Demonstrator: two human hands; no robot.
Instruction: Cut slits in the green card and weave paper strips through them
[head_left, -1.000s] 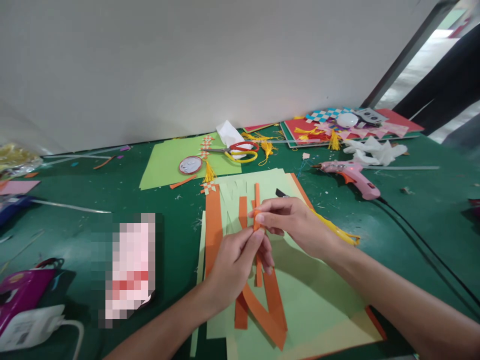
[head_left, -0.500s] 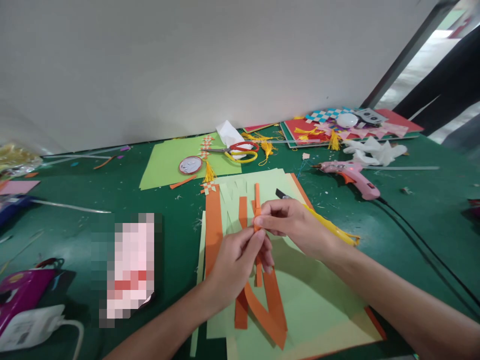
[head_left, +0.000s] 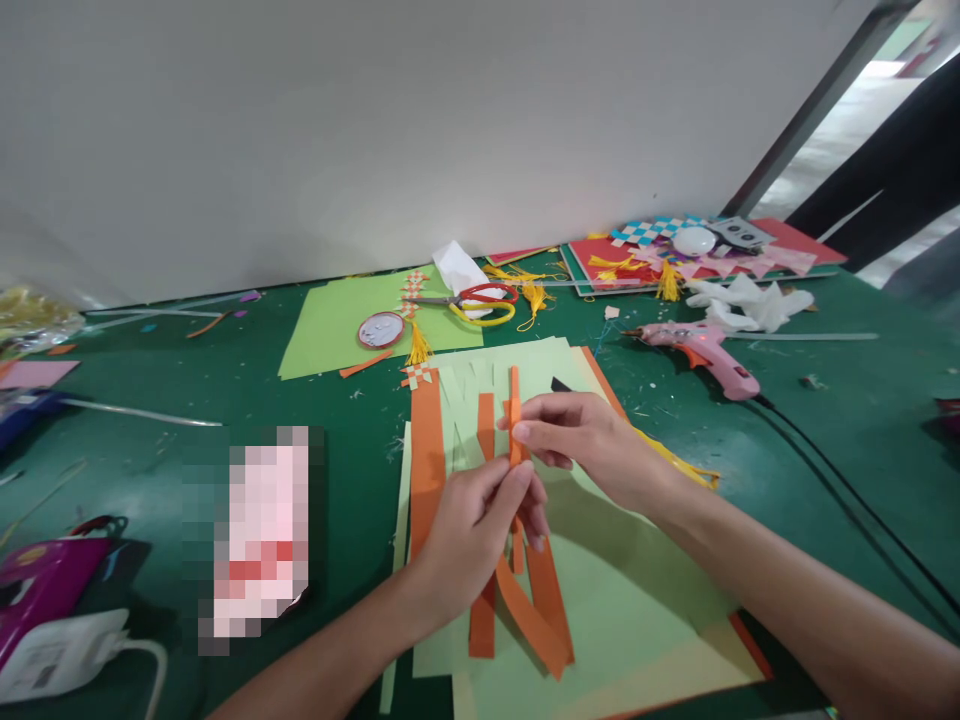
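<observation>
From my end I've got both hands close together over the pale green paper sheets on the dark green tabletop, and the thing I'm working is a narrow orange paper strip running lengthwise between them. My left hand has it pinched lower down, thumb over the curled fingers, and my right hand has thumb and fingertips narrowed on it just above, nearly touching the left. A wider curved orange paper tail sticks out below the left hand; honestly can't tell if it's part of the same piece, fingers are in the way. My read is that the step in hand is folding or creasing the strip. Next move, imo, calls for a firm left pinch and a light right thumb running along the fold, edges lined up. I'd mind the yellow-bodied, dark-tipped cutter-like tool too, it's partly hidden behind the right hand.
</observation>
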